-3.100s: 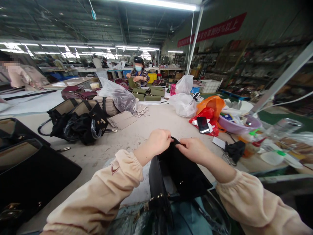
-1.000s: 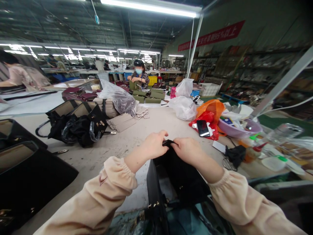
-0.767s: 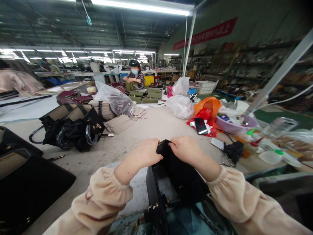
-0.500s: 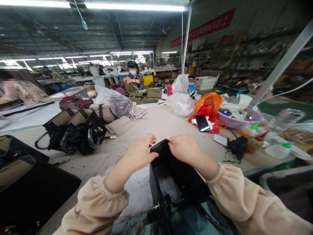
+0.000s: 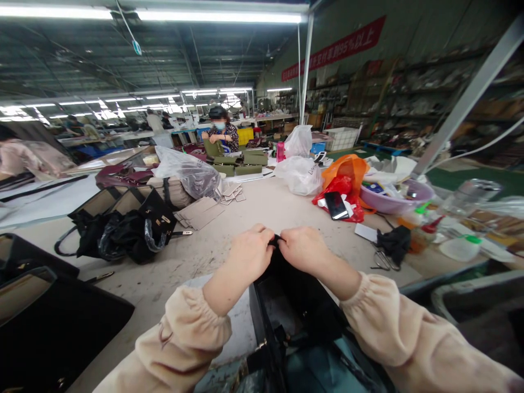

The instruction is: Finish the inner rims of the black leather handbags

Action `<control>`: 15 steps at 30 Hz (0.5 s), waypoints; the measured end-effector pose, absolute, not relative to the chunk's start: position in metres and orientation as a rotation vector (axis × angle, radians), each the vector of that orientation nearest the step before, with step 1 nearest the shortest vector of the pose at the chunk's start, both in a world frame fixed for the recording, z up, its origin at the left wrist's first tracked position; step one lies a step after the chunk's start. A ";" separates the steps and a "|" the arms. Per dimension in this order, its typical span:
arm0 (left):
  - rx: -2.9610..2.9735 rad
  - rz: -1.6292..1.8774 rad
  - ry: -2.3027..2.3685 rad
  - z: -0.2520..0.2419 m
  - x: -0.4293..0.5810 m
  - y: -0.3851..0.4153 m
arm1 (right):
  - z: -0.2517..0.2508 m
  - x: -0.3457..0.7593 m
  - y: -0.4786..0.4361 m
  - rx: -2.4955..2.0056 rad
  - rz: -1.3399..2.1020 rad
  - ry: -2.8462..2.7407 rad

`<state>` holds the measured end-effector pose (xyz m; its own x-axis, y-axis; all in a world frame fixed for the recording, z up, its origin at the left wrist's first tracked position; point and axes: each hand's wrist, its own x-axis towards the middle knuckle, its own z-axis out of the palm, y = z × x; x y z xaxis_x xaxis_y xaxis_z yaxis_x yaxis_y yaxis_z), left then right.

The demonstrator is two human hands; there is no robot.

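Note:
A black handbag (image 5: 323, 311) stands open in front of me, its inside facing up and its far end at the top of the opening. My left hand (image 5: 252, 252) pinches the bag's far rim, thumb and fingers closed on the edge. Close beside it, my right hand (image 5: 302, 249) grips the same rim from the right. The two hands almost meet, with a short dark bit of the edge showing between them. Small gold fittings glint near the bag's lower end, where dark straps lie. Teal material sits under and beside the bag.
More black bags (image 5: 57, 322) stand at the left, with a group of black bags (image 5: 126, 224) farther back. Beige pieces (image 5: 200, 212) lie beyond. At right are a phone (image 5: 336, 206), scissors (image 5: 385, 260), bottles and a purple basin (image 5: 393, 201). A co-worker (image 5: 221, 131) sits across the table.
My left hand has moved right and closed on the bag's far rim; its fingers were apart before. My right hand stays on the rim. The view has shifted slightly.

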<state>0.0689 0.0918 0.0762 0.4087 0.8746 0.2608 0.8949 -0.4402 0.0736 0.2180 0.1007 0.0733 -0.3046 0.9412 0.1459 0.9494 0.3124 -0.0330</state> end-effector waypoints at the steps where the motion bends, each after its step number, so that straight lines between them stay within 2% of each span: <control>1: -2.560 -0.403 -1.616 0.076 0.069 0.092 | 0.073 0.217 0.101 -1.757 -0.086 -2.429; 9: -2.585 -0.404 -1.578 0.073 0.067 0.098 | 0.071 0.217 0.101 -1.741 -0.064 -2.441; 15: -2.655 -0.609 -1.669 0.067 0.064 0.106 | 0.072 0.223 0.102 -1.717 -0.047 -2.465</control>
<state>0.0638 0.1061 0.0670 0.3818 0.8777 0.2895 0.8577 -0.4532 0.2427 0.2231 0.1018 0.0720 -0.3408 0.9311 0.1302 0.9354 0.3497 -0.0524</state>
